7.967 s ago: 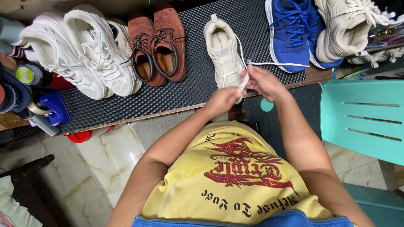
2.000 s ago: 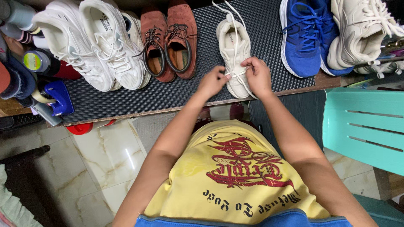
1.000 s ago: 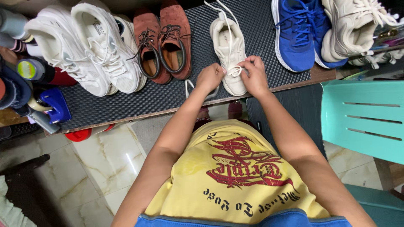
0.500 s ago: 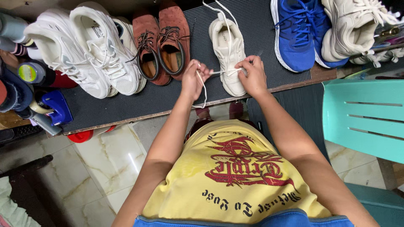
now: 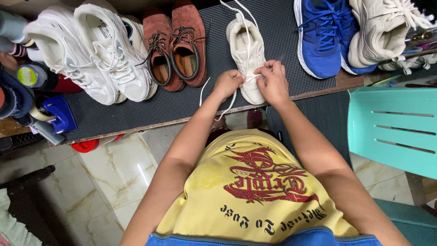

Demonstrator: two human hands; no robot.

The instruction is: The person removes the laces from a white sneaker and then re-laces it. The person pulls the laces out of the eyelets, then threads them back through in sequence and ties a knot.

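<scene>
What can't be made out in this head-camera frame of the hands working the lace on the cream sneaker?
- Head view: the toe of the cream sneaker is covered by the left hand and right hand.
- The white lace: how it runs between the fingers is hidden by both hands.
- The beige sneakers and blue sneaker are cut off by the top edge.
- The small items at the left edge are partly cropped.
</scene>
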